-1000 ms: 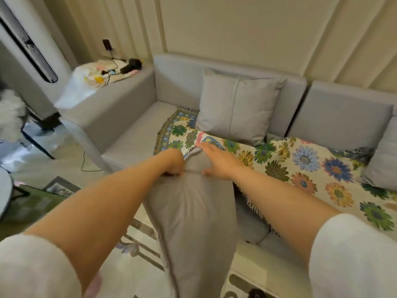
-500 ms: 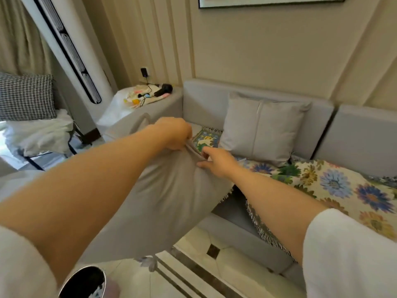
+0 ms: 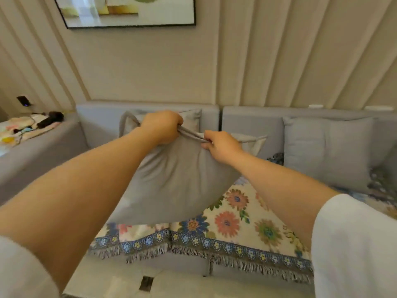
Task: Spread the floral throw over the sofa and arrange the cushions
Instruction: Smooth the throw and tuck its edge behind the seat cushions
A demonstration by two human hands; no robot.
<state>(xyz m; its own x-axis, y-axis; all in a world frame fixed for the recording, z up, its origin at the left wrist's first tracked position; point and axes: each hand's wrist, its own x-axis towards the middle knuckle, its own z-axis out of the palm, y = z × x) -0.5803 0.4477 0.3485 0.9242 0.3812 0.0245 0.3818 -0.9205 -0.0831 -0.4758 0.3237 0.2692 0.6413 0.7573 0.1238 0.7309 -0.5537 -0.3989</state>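
1. Head view shows my left hand [image 3: 161, 127] and my right hand [image 3: 221, 146] both gripping the top edge of a grey cushion [image 3: 171, 181]. My fingers are curled tight on the cloth, so neither hand is free.
2. I hold the cushion up in the air, above the seat and in front of the sofa back [image 3: 148, 108].
3. To do this step well, I think I should keep both hands on the top edge so the cushion hangs flat and does not twist.
4. I should lower it slowly until its bottom sits on the floral throw [image 3: 236, 216], then lean it on the sofa back.
5. Another grey cushion [image 3: 193, 119] stands just behind the one I hold. I can see only its top corners.
6. I should try not to drag the throw as I set the cushion down, or it may bunch up.
7. The cushion looks soft and puffy, with folds where I pinch it.
8. The throw lies spread on the seat. It has big flowers, a blue border and a fringe that hangs over the front.
9. A third grey cushion [image 3: 328, 151] leans on the sofa back to the right.
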